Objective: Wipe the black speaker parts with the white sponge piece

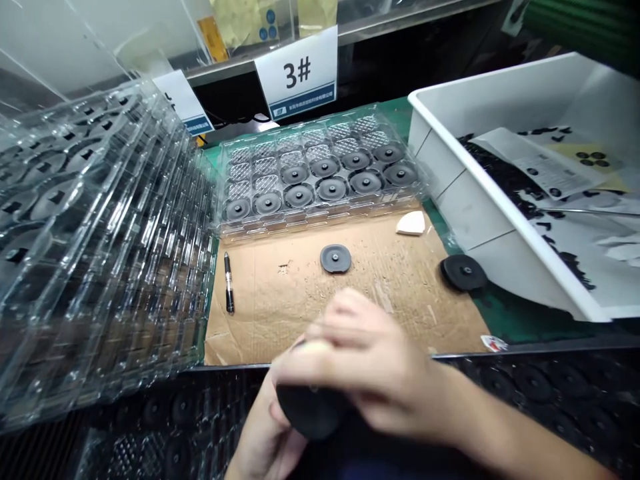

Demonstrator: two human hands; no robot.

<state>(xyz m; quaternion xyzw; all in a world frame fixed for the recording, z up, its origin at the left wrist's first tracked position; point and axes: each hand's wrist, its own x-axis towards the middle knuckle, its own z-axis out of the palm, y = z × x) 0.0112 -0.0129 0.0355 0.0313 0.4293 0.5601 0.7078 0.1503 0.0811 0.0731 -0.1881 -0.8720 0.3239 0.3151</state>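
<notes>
At the near edge of the bench, we record a matte black rubber disc (313, 412) held low between both bare hands, just past the cardboard. The right hand (365, 360) lies over it, fingers (340, 327) pressed together and curled down, pinching the disc's rim; a pale patch by the fingertips is too blurred to identify. The left hand (263, 443) sits beneath, its fingers hidden, so we cannot tell its grip. We judge slip the main risk: smooth rubber pinched only at the edge could twist free and fall among the rows of black discs (540, 387) below the bench edge. Ahead, a clear ribbed plastic blister tray (320, 223) holds round grey discs with raised centres; a knock to its thin wall could unseat them, as could a slide from the tall stack of clear plastic trays (100, 233) just beside it. On the scuffed brown cardboard sheet (300, 333) lie a round grey disc (335, 259), a slim black pen (229, 283) and a white foam wedge (411, 223), while a black ribbed disc (463, 273) rests against the white plastic bin (450, 180).
</notes>
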